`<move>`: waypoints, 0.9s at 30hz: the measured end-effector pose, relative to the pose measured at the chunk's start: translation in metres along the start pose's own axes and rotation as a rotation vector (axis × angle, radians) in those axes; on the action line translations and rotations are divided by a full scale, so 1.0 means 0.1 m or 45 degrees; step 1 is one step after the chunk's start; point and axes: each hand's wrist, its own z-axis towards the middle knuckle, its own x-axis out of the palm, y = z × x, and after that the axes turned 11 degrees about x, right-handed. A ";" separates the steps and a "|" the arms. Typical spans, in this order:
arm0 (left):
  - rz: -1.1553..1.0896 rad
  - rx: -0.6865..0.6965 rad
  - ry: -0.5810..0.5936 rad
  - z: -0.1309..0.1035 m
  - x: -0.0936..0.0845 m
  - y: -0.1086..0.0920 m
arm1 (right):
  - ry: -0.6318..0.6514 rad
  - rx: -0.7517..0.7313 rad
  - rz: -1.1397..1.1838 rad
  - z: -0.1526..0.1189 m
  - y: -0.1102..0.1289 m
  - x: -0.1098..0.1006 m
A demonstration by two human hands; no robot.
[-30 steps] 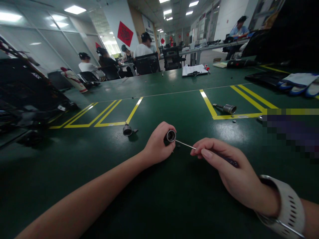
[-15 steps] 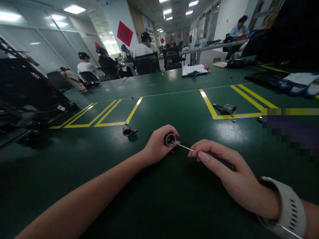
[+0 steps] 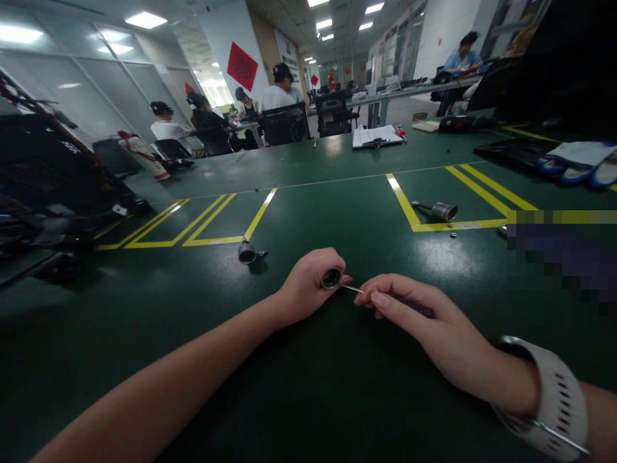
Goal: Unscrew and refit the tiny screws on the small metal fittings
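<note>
My left hand (image 3: 311, 286) is wrapped round a cup-shaped metal part (image 3: 331, 278), its round open end facing me. Between the thumb and fingers of my right hand (image 3: 409, 312) is a screwdriver (image 3: 418, 307) with a dark handle. Its thin shaft points left and meets the rim of the cup; the tip is hidden, so I cannot tell how deep it reaches. Left of my hands, a similar metal cup (image 3: 247, 253) lies on the green table (image 3: 337, 399), with small metal pieces (image 3: 262, 253) beside it. Another metal cup with a stem (image 3: 443, 211) lies at the right.
Yellow tape (image 3: 212, 242) marks areas on the table. Small nuts (image 3: 453, 235) lie near the right-hand cup. Farther back are a clipboard with paper (image 3: 376, 136) and gloves (image 3: 578, 157). Dark equipment (image 3: 53, 173) stands at the left. Several people sit at desks behind.
Both hands have moved slightly down, with the metal cup and screwdriver in them. My right hand has shifted left, closer to the cup. Things on the table have stayed put.
</note>
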 end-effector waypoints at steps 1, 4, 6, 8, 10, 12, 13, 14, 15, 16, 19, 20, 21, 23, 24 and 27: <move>-0.006 0.012 -0.013 0.00 0.00 0.00 | 0.005 0.015 0.053 0.01 -0.01 0.00; -0.033 0.021 -0.085 0.00 -0.01 0.00 | 0.023 0.035 0.157 0.02 -0.04 0.00; -0.065 0.007 -0.136 0.00 -0.02 -0.01 | 0.043 0.039 0.141 0.02 -0.04 0.00; -0.105 -0.026 -0.179 0.00 -0.02 -0.01 | 0.060 0.037 0.106 0.02 -0.03 0.00; -0.147 -0.074 -0.210 0.00 -0.02 -0.01 | 0.068 0.027 0.090 0.02 -0.01 0.00; -0.179 -0.116 -0.221 0.00 -0.02 -0.01 | 0.064 0.010 0.085 0.02 0.00 0.00; -0.188 -0.129 -0.222 0.00 -0.02 -0.01 | 0.060 0.005 0.081 0.02 0.00 0.00; -0.188 -0.138 -0.219 0.00 -0.01 0.00 | 0.056 0.000 0.073 0.02 0.01 0.00; -0.181 -0.145 -0.217 0.00 -0.01 -0.01 | 0.052 0.001 0.063 0.02 0.01 0.00; -0.168 -0.152 -0.215 0.00 -0.01 -0.01 | 0.050 0.006 0.051 0.02 0.02 0.00; -0.108 -0.174 -0.202 0.01 0.00 -0.01 | 0.042 0.013 0.022 0.02 0.03 0.00; -0.088 -0.176 -0.197 0.01 0.00 -0.01 | 0.040 0.015 0.016 0.01 0.03 -0.01; -0.068 -0.176 -0.193 0.01 0.00 -0.01 | 0.038 0.018 0.014 0.01 0.03 -0.01; -0.028 -0.174 -0.193 0.00 0.01 0.00 | 0.035 0.031 0.030 0.00 0.02 -0.01; -0.007 -0.174 -0.194 0.00 0.01 0.00 | 0.033 0.039 0.053 0.00 0.00 -0.01; 0.053 -0.179 -0.185 0.00 0.01 0.02 | 0.008 0.025 0.169 0.01 -0.04 -0.01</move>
